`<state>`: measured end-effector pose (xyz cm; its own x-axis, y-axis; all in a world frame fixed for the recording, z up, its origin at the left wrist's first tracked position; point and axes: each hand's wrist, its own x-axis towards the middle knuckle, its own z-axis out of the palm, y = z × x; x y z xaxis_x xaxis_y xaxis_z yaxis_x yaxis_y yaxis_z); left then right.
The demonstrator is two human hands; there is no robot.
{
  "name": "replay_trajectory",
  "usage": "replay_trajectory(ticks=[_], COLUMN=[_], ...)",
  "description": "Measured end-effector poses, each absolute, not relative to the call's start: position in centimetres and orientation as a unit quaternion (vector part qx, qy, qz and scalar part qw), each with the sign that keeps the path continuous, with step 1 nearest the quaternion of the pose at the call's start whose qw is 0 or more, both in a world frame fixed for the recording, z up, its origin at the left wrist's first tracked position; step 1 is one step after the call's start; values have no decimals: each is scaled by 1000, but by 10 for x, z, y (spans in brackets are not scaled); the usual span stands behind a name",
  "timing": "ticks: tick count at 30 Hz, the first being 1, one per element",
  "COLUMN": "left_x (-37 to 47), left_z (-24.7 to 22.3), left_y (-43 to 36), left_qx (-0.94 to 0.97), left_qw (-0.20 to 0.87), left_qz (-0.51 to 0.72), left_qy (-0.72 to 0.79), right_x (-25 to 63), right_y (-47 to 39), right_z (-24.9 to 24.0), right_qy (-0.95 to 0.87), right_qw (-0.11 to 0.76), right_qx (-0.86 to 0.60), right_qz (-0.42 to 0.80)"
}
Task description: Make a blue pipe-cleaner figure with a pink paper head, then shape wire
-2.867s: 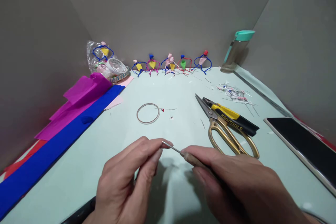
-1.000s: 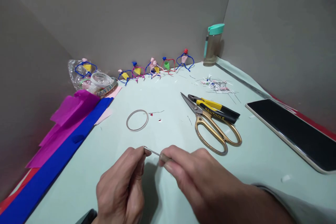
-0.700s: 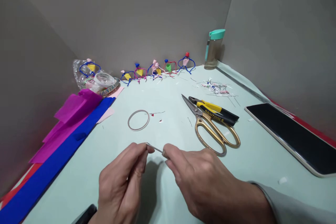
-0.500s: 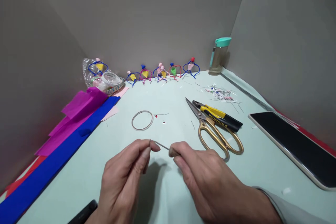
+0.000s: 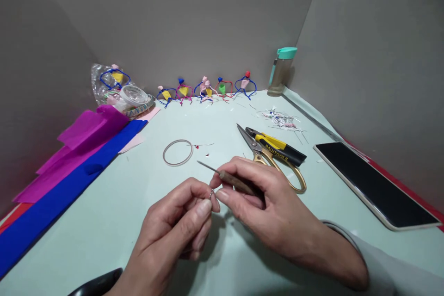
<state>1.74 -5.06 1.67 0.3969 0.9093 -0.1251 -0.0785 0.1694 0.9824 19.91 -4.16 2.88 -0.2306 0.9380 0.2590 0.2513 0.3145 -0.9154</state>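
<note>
An awl with a wooden handle [image 5: 239, 183] lies across the fingers of my right hand [image 5: 267, 203], its thin metal tip pointing up and left. Between thumb and forefinger, my left hand [image 5: 180, 226] pinches a tiny twisted wire piece [image 5: 212, 192]. The right thumb and forefinger tips are close beside that wire; whether they touch it I cannot tell. Beyond my hands lie a ring of thin tape [image 5: 178, 152] and a wire with a red bit [image 5: 196, 147]. Gold-handled scissors [image 5: 256, 145] are partly hidden by my right hand.
Yellow-black pliers [image 5: 280, 148] rest against the scissors, left of a phone [image 5: 374, 185]. Several small wire figures [image 5: 183, 91] line the back wall near a bottle [image 5: 282, 71]. Wire scraps [image 5: 282, 119] lie back right; blue paper [image 5: 79, 185] and magenta paper [image 5: 86, 132] lie left.
The awl's tip has come away from my left fingers and now points up and left. My right hand has turned, its fingertips closer to the left ones. The view has shifted slightly.
</note>
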Motion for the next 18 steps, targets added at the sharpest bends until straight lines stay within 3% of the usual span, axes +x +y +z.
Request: replay_trajectory(ticks=[14,18], left_x=[26,30], left_z=[15,13], left_y=[-55,-56], left_qx=[521,520], left_qw=[621,611], left_qz=[399,413], left_qy=[429,430], right_x=[195,195], right_y=[-49,-51], right_z=[27,26], right_qy=[-680,-709], right_qw=[496,512], right_qx=[-409,-405], right_qz=[353,268])
